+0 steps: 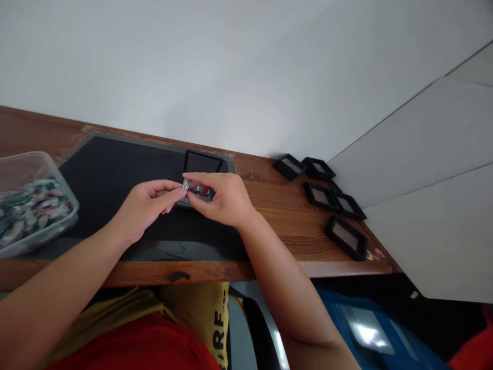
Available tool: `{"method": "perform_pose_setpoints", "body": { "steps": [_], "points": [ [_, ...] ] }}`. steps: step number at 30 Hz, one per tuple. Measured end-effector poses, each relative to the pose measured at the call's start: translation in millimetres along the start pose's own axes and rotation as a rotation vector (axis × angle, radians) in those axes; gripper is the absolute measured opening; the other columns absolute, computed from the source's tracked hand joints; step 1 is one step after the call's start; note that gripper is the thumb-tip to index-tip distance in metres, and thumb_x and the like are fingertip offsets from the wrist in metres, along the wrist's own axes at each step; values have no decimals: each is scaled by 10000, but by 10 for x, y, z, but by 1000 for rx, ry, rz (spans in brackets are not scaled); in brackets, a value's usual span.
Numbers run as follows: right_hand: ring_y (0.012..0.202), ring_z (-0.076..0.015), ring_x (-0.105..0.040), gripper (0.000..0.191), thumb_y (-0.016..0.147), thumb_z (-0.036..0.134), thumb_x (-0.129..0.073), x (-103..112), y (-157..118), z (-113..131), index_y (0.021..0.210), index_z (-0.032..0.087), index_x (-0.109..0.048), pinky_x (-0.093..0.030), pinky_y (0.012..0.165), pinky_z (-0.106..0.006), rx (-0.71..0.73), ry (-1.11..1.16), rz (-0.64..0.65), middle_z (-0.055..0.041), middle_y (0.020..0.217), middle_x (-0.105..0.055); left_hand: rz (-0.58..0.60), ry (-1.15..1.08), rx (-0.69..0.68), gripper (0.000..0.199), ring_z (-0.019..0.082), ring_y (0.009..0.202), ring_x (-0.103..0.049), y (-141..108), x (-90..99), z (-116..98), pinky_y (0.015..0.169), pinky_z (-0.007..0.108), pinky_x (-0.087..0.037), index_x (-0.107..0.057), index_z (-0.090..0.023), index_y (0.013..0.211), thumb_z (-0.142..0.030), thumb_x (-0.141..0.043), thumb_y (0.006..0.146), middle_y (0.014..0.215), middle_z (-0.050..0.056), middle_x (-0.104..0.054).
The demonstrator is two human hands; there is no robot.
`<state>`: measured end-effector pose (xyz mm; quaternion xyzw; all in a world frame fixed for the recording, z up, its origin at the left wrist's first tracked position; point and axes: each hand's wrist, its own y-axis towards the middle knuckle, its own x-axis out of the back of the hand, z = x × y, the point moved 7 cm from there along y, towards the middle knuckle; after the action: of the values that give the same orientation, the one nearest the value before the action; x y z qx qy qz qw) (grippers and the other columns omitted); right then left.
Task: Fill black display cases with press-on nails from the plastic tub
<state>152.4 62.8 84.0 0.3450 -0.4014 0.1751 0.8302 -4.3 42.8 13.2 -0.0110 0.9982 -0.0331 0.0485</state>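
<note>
Between the fingertips of both hands is a small shiny, silvery-clear piece [186,184]; its exact kind is too small to make out. My left hand [144,208] pinches it from the left with thumb and forefinger, the other fingers curled in. From the right, my right hand [225,198] has thumb and forefinger at the same piece. Just behind and below the fingers lies a small black box with its lid [202,162] raised. Some shiny and reddish-brown contents [205,190] show inside it, partly hidden by my right hand.
A clear plastic tub [73,205] of small, colourful wrapped pieces stands at the left. Several black boxes with window lids [320,196] lie on the wooden table [269,205] at the right. A dark mat [123,159] lies under my hands; a white wall [215,77] rises behind.
</note>
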Motion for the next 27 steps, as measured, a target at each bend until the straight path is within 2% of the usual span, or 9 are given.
{"method": "perform_pose_setpoints", "body": {
  "steps": [4,7,10,12,17,21,27],
  "points": [
    [622,-99,-550,339,849,283,-746,145,11,-148,1166,197,-830,-361,636,-257,-141,-40,67,28,692,-697,-15,-17,-35,423,102,561,-433,2,0,1,549,240,-352,-776,-179,905,-521,-881,680,570,-44,-531],
    [582,-84,-477,307,812,253,-771,194,5,-297,1099,174,-845,-295,594,-259,-258,-50,175,42,638,-617,-20,-9,-46,395,91,561,-437,-2,-4,-5,547,224,-358,-748,-176,860,-518,-866,702,588,-43,-535],
    [565,-79,-452,245,778,239,-790,122,-26,-382,1000,159,-855,-281,587,-257,-300,-65,347,49,603,-577,4,37,-62,369,89,568,-447,0,-14,-15,558,216,-369,-738,-175,843,-510,-844,731,587,-45,-526],
    [561,-78,-449,236,762,232,-791,78,-48,-411,977,161,-856,-280,589,-254,-312,-93,415,51,594,-571,22,60,-77,369,93,576,-458,6,-23,-14,564,217,-372,-731,-178,852,-523,-817,755,596,-43,-535],
    [543,-78,-445,266,783,257,-782,-5,-66,-423,1025,179,-859,-288,594,-252,-313,-87,486,61,572,-542,72,111,-114,392,112,582,-492,13,-101,47,575,238,-378,-723,-178,864,-559,-760,781,613,-27,-572],
    [532,-75,-443,304,771,261,-808,-48,-76,-526,1060,180,-856,-281,581,-250,-367,-39,523,84,558,-497,111,167,-166,364,123,572,-475,-15,-194,104,566,254,-352,-731,-177,854,-538,-742,808,603,-25,-565],
    [519,-67,-365,473,723,309,-845,-60,-178,-746,1162,133,-839,-222,560,-254,-485,195,533,109,515,-436,94,247,-269,304,131,591,-443,-22,-210,115,595,274,-335,-723,-188,831,-489,-697,866,618,-31,-537]
  ]
}}
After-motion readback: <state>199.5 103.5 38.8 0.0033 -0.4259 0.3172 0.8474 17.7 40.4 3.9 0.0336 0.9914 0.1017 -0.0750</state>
